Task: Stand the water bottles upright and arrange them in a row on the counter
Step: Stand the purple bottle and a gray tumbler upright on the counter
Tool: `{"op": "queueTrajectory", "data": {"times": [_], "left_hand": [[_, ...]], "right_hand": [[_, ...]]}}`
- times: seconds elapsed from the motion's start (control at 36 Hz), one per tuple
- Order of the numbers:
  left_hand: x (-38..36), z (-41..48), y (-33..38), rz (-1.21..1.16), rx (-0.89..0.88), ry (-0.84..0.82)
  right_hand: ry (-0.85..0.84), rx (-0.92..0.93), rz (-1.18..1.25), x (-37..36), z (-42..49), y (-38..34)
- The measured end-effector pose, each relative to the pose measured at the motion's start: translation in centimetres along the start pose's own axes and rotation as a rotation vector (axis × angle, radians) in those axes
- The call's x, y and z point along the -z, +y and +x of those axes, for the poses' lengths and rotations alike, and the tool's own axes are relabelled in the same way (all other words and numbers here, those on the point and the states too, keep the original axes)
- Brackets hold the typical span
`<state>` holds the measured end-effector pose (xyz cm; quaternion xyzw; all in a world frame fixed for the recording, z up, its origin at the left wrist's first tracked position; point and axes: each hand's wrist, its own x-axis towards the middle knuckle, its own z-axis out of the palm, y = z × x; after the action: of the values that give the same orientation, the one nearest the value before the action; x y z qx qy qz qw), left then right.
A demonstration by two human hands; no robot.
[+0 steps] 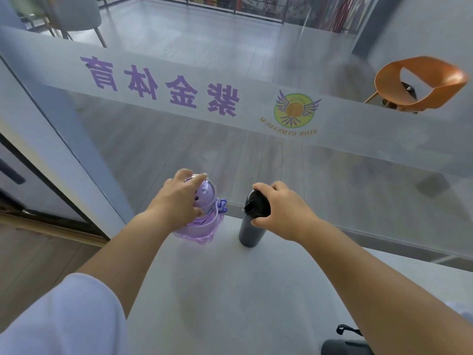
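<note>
A purple translucent bottle (204,226) with a domed lid stands upright near the far edge of the white counter (230,290). My left hand (176,198) grips its lid from above. To its right a tall black bottle (249,231) also stands upright, about a hand's width away. My right hand (284,208) is wrapped around its black cap from the right side. Both bottles rest close to the glass wall.
A glass partition (256,149) with a frosted band and purple lettering rises right behind the counter's far edge. A dark object with a strap (345,344) lies at the counter's near right. Beyond the glass is an orange chair (419,83).
</note>
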<state>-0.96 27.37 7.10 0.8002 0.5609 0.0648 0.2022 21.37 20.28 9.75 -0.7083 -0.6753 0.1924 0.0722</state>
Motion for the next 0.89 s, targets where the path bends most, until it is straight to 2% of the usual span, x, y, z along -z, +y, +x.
{"op": "queueTrajectory", "data": {"times": [0.5, 0.72, 0.81, 0.89], "left_hand": [[-0.1, -0.8, 0.0, -0.087, -0.045, 0.089], [0.4, -0.8, 0.4, -0.031, 0.008, 0.011], [1.3, -1.4, 1.0, -0.014, 0.009, 0.021], [2.8, -2.5, 2.1, -0.018, -0.045, 0.135]], "right_hand": [[-0.045, -0.043, -0.030, 0.2, -0.6, -0.9], [-0.105, -0.028, -0.088, 1.1, -0.8, -0.9], [-0.061, 0.006, -0.108, 2.0, -1.4, -0.8], [0.028, 0.059, -0.151, 3.5, -2.5, -0.5]]}}
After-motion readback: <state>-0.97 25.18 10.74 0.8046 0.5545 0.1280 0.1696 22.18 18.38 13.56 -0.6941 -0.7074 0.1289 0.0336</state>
